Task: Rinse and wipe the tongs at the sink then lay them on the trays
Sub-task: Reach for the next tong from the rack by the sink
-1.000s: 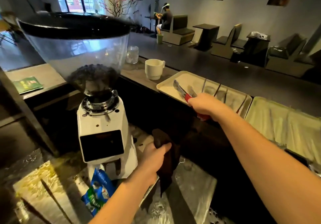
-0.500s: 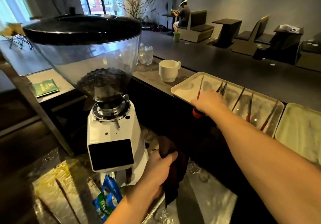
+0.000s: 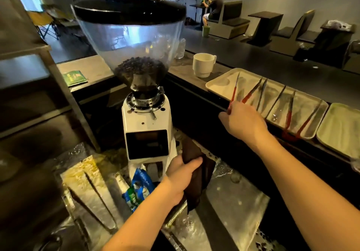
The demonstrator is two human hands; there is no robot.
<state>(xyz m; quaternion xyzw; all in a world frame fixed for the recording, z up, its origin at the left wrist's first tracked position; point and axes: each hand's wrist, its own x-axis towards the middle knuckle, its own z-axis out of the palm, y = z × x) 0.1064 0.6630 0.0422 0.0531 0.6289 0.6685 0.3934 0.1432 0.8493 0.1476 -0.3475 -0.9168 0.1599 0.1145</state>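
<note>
A pair of red-handled metal tongs [image 3: 234,89] lies spread in a V at the left end of the cream tray [image 3: 214,86] on the counter. My right hand [image 3: 243,122] covers their hinge end at the tray's near edge, fingers curled over it. More tongs [image 3: 290,108] lie side by side further right in the same tray. My left hand [image 3: 181,178] grips a dark brown cloth [image 3: 198,170] above the wet steel sink [image 3: 229,208]. One more pair of tongs [image 3: 93,198] rests on the wet surface at the lower left.
A white coffee grinder [image 3: 146,118] with a large bean hopper stands just left of my hands. A blue packet [image 3: 136,190] lies at its foot. A cream mug [image 3: 203,64] sits behind the tray, and a second tray [image 3: 341,128] lies to the right. A person sits at the far wall.
My right hand carried the tongs onto the tray and lowered them; their arms now lie spread apart on it. My left hand kept the cloth over the sink. The view shifted left.
</note>
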